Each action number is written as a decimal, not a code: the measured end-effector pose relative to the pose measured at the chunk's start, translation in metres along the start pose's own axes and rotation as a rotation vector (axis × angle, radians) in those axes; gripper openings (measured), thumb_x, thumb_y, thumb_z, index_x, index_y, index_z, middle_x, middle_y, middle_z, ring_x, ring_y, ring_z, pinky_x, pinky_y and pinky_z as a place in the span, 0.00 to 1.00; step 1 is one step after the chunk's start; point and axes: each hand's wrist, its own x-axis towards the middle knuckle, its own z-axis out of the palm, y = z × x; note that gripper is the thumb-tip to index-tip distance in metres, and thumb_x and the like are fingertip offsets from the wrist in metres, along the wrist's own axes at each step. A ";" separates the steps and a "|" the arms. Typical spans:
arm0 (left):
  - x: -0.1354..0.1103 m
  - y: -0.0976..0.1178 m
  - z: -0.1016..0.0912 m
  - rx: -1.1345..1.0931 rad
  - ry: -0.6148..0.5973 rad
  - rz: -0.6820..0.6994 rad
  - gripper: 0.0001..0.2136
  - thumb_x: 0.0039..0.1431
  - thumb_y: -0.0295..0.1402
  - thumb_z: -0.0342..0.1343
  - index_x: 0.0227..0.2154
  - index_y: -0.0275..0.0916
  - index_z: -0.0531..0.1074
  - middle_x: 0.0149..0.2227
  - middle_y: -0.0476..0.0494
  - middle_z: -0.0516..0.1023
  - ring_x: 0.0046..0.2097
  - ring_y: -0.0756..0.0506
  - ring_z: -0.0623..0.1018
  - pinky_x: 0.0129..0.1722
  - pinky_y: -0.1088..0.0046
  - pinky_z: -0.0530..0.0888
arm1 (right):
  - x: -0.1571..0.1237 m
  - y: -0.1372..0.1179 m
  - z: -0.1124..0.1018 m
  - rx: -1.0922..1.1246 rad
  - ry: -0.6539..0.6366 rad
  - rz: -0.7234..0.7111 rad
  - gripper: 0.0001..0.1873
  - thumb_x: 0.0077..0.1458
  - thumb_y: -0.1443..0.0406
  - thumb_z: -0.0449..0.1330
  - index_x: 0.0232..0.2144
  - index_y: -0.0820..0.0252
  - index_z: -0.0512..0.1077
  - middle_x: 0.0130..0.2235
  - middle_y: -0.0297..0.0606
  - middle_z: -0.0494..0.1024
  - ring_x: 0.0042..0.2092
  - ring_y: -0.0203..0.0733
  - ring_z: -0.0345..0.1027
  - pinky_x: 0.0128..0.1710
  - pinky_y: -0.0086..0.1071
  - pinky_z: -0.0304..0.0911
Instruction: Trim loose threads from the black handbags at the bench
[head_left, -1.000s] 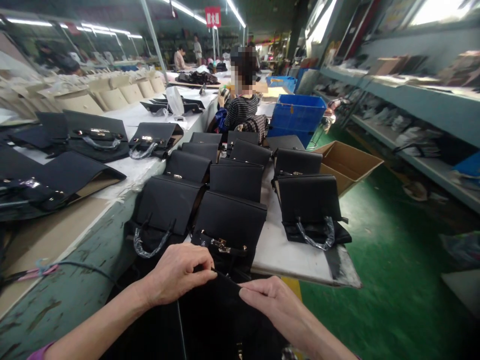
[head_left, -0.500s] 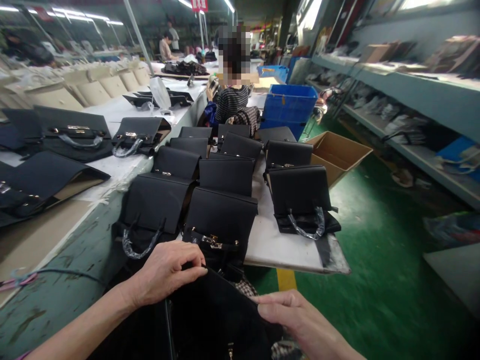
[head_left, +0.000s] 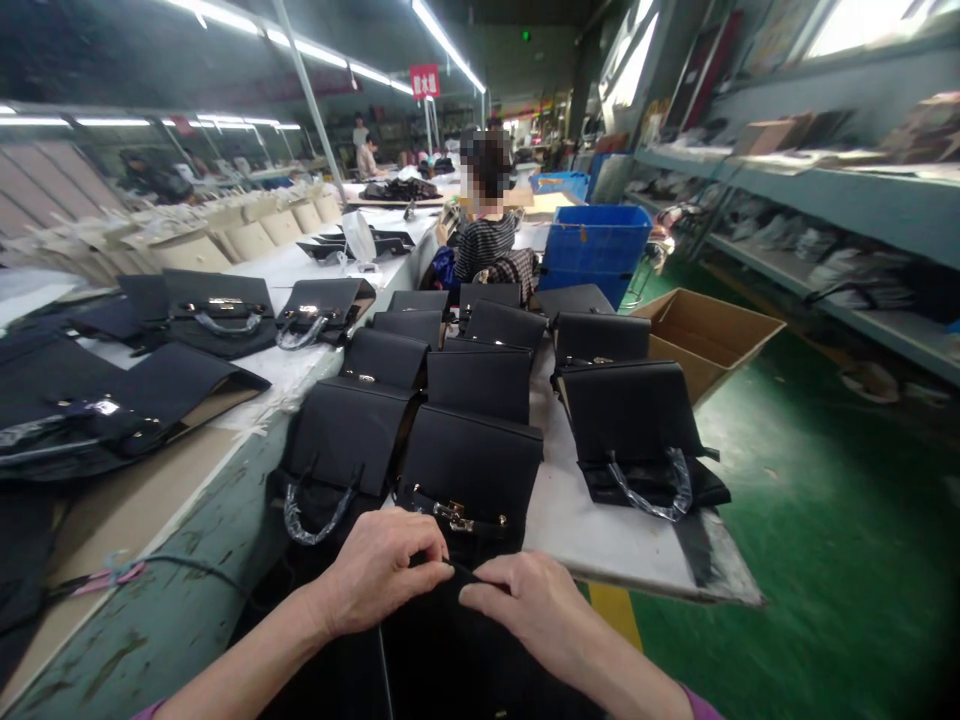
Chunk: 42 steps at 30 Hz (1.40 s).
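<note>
Close in front of me, at the bottom of the view, both hands pinch the top edge of a black handbag [head_left: 442, 660]. My left hand [head_left: 382, 570] has its fingers curled tight on that edge. My right hand [head_left: 525, 600] grips the same edge, its fingertips almost touching the left hand's. Just beyond them stands a black handbag with a gold clasp [head_left: 469, 470]. Several more black handbags [head_left: 480, 380] stand in rows behind it on a white table [head_left: 592, 530].
A long workbench [head_left: 150, 520] at the left carries flat black bags with wrapped handles. A seated person in a striped top [head_left: 484, 240] works further back. A blue crate [head_left: 596, 240] and an open cardboard box [head_left: 701, 335] stand on the green floor; shelving lines the right wall.
My right hand has moved up and left along the bag's edge until it nearly meets the left hand. The view has tilted up slightly.
</note>
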 end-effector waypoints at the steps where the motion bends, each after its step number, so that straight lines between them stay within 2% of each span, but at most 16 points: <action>1: 0.000 0.000 0.000 0.011 0.001 -0.007 0.08 0.59 0.36 0.59 0.25 0.41 0.73 0.32 0.54 0.80 0.35 0.49 0.76 0.39 0.74 0.66 | 0.004 -0.006 0.002 -0.098 0.012 -0.026 0.11 0.58 0.60 0.61 0.27 0.58 0.78 0.26 0.32 0.80 0.29 0.39 0.72 0.26 0.28 0.53; 3: 0.000 0.000 0.001 0.022 0.009 -0.017 0.08 0.59 0.36 0.59 0.25 0.42 0.73 0.31 0.53 0.80 0.34 0.48 0.76 0.38 0.74 0.66 | 0.007 -0.015 0.009 -0.247 0.038 -0.054 0.06 0.59 0.63 0.61 0.34 0.56 0.78 0.33 0.36 0.83 0.35 0.44 0.76 0.29 0.30 0.56; 6: -0.001 0.000 0.000 0.021 0.018 -0.035 0.08 0.59 0.36 0.59 0.25 0.41 0.73 0.31 0.53 0.80 0.34 0.48 0.76 0.38 0.74 0.67 | 0.006 -0.018 0.021 -0.346 0.098 -0.053 0.10 0.63 0.65 0.56 0.34 0.56 0.78 0.32 0.37 0.83 0.34 0.47 0.78 0.28 0.31 0.56; 10: -0.003 0.002 -0.002 -0.007 0.015 -0.057 0.07 0.58 0.33 0.60 0.25 0.40 0.72 0.32 0.52 0.79 0.35 0.48 0.77 0.36 0.76 0.68 | 0.003 -0.016 0.031 -0.364 0.175 -0.013 0.13 0.64 0.64 0.55 0.30 0.55 0.76 0.30 0.36 0.82 0.33 0.47 0.78 0.27 0.32 0.54; 17: -0.011 -0.007 -0.010 -0.198 0.092 -0.060 0.13 0.51 0.30 0.66 0.19 0.37 0.66 0.37 0.49 0.79 0.37 0.49 0.77 0.37 0.76 0.70 | 0.006 -0.021 0.030 -0.329 0.162 0.020 0.14 0.63 0.65 0.56 0.26 0.55 0.76 0.26 0.34 0.81 0.30 0.46 0.76 0.25 0.32 0.49; 19: -0.015 -0.011 -0.015 -0.247 0.079 -0.063 0.11 0.50 0.28 0.67 0.21 0.38 0.68 0.38 0.49 0.78 0.38 0.48 0.77 0.39 0.76 0.70 | 0.007 -0.020 0.030 -0.306 0.166 0.019 0.14 0.63 0.65 0.56 0.25 0.55 0.75 0.25 0.33 0.80 0.29 0.45 0.76 0.25 0.32 0.49; 24: -0.027 -0.016 -0.023 -0.294 0.096 -0.085 0.05 0.55 0.24 0.61 0.28 0.39 0.73 0.37 0.48 0.78 0.40 0.48 0.77 0.42 0.75 0.70 | 0.004 -0.015 0.030 -0.261 0.166 0.008 0.13 0.64 0.64 0.55 0.29 0.54 0.76 0.28 0.33 0.81 0.29 0.45 0.75 0.26 0.32 0.53; 27: -0.031 -0.018 -0.019 -0.322 0.147 -0.079 0.05 0.56 0.25 0.61 0.27 0.39 0.73 0.38 0.48 0.78 0.40 0.48 0.77 0.43 0.75 0.70 | 0.003 -0.013 0.030 -0.199 0.163 -0.038 0.09 0.64 0.63 0.55 0.40 0.51 0.75 0.34 0.33 0.82 0.35 0.47 0.77 0.31 0.33 0.61; 30: -0.032 -0.020 -0.010 -0.332 0.201 -0.071 0.05 0.56 0.25 0.60 0.26 0.38 0.72 0.37 0.48 0.78 0.39 0.49 0.77 0.41 0.76 0.71 | 0.003 -0.012 0.029 -0.098 0.178 -0.100 0.14 0.63 0.63 0.57 0.50 0.43 0.71 0.42 0.30 0.82 0.43 0.47 0.77 0.38 0.34 0.65; 32: -0.033 -0.021 -0.004 -0.323 0.233 -0.072 0.05 0.56 0.24 0.59 0.26 0.38 0.71 0.36 0.48 0.78 0.38 0.49 0.77 0.40 0.76 0.71 | 0.004 -0.012 0.028 -0.075 0.178 -0.131 0.14 0.64 0.64 0.56 0.50 0.41 0.71 0.44 0.28 0.82 0.44 0.46 0.77 0.40 0.34 0.66; 37: -0.033 -0.022 0.003 -0.291 0.279 -0.095 0.05 0.57 0.26 0.59 0.26 0.38 0.71 0.34 0.49 0.78 0.37 0.49 0.78 0.39 0.76 0.70 | 0.005 -0.015 0.027 -0.064 0.161 -0.147 0.13 0.66 0.65 0.53 0.45 0.41 0.74 0.41 0.25 0.83 0.42 0.44 0.78 0.40 0.32 0.67; 42: -0.030 -0.020 0.005 -0.275 0.298 -0.137 0.06 0.58 0.27 0.58 0.25 0.38 0.70 0.32 0.50 0.77 0.35 0.49 0.77 0.38 0.76 0.70 | 0.005 -0.014 0.025 -0.036 0.167 -0.166 0.13 0.66 0.65 0.53 0.44 0.43 0.75 0.39 0.27 0.83 0.42 0.43 0.77 0.38 0.29 0.66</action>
